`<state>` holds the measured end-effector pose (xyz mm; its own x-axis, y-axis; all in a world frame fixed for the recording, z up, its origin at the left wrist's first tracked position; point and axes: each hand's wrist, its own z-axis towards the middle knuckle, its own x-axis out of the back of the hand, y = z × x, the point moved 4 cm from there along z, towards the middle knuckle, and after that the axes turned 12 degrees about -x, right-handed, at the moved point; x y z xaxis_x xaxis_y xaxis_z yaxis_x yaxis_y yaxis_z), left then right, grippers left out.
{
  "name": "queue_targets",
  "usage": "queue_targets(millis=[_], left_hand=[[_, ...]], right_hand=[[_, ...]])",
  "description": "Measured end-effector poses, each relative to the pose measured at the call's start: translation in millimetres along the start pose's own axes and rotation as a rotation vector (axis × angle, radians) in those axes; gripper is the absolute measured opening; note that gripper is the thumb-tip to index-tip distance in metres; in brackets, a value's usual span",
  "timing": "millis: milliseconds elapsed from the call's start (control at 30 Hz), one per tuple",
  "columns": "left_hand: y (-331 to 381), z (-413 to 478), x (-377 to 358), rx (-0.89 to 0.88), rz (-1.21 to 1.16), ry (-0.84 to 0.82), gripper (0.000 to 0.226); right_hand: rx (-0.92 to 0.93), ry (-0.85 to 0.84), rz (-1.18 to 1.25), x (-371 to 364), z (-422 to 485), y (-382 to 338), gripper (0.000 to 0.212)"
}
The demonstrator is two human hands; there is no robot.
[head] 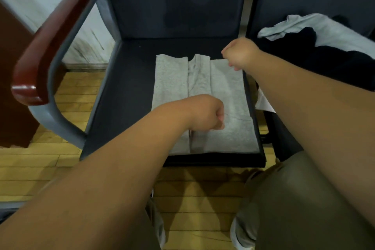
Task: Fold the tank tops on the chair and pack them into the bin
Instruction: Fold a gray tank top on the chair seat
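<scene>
Pinching the far right edge of the grey tank top (172, 79), the right hand (240, 54) is balled up with its fingers curled onto the cloth near the garment's upper corner. The left hand (207, 112) is also curled tight, knuckles up, gripping the same right-hand flap nearer the front; its fingertips are hidden under the fist, so exactly how much cloth they hold cannot be told. Both forearms reach in from the bottom of the view. The tank top lies flat on the dark seat (125, 91) of a chair, toward its right side, with the left and right sides folded inward so that a narrow strip shows between the two flaps. Behind it rises the dark backrest (172, 2), and a reddish-brown wooden armrest (50, 42) on a grey frame stands at the left. On the neighbouring seat to the right sits a loose heap: a black garment (304, 46) with a pale grey garment (328, 28) over it. Yellow wooden flooring (77, 91) shows below, along with olive trousers (294, 199) and a light shoe (241, 233).
</scene>
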<state>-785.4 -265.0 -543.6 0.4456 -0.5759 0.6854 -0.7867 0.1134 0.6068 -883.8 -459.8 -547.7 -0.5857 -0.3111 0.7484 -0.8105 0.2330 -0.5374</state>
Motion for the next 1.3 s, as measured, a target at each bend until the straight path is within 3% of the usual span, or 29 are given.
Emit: queue_targets(millis=[100, 200, 333, 433, 500, 600, 700, 867, 933, 1133, 1300], left_hand=[[17, 21, -19, -0.124, 0.028, -0.010, 0.021], [32, 39, -37, -0.278, 0.049, -0.024, 0.030], [46, 51, -57, -0.308, 0.082, -0.207, 0.053], [50, 54, -63, -0.339, 0.202, -0.275, 0.050], [51, 55, -63, -0.346, 0.242, -0.288, 0.040], [49, 56, -62, -0.322, 0.270, -0.256, 0.026], [46, 53, -61, -0.268, 0.221, -0.189, 0.031], [45, 46, -58, -0.249, 0.166, -0.029, 0.022], [42, 42, -56, -0.256, 0.127, -0.014, 0.021], [23, 21, -50, -0.255, -0.080, 0.027, 0.023], [35, 16, -63, -0.317, 0.087, -0.036, 0.041]], right_hand=[[-0.065, -0.064, -0.164, 11, 20, 23, 0.025], [-0.121, -0.074, -0.046, 17, 22, 34, 0.021], [-0.097, -0.129, -0.136, 12, 28, 51, 0.035], [-0.050, -0.113, -0.185, 8, 27, 54, 0.015], [-0.029, -0.107, -0.224, 7, 25, 52, 0.026], [-0.035, -0.097, -0.180, 9, 25, 52, 0.036], [0.031, -0.042, -0.201, 13, 26, 46, 0.032], [-0.053, -0.088, 0.200, 14, 32, 40, 0.021], [-0.081, -0.103, 0.316, 12, 30, 38, 0.007], [-0.152, -0.154, 0.560, 7, 22, 25, 0.014], [-0.054, -0.011, 0.284, 16, 24, 32, 0.016]])
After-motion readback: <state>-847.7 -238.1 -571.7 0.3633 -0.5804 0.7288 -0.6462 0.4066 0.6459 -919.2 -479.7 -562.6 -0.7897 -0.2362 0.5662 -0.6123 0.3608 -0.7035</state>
